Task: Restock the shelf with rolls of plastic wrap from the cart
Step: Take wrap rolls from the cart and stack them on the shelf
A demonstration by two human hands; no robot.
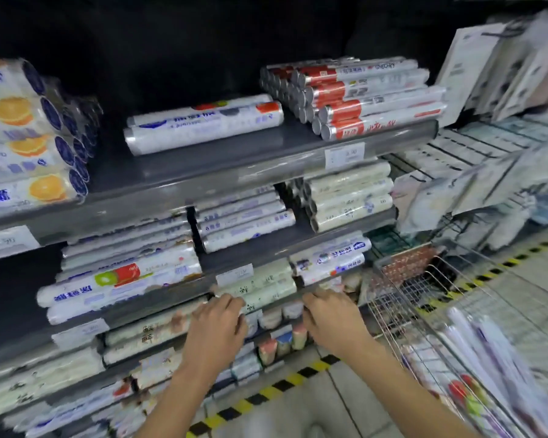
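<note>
left hand & right hand rest w/ bent fingers on pale rolls low on the shelf, grip unclear thru blur; prob best to push evenly, squaring rolls, before grabbing more from the cart.

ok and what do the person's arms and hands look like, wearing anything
Nothing worn that shows. The left hand and right hand have no gloves, and the left arm and right arm are uncovered, with no sleeve in view. No watch or bracelet shows at either wrist. The picture is too blurred to rule out a thin ring.
</note>
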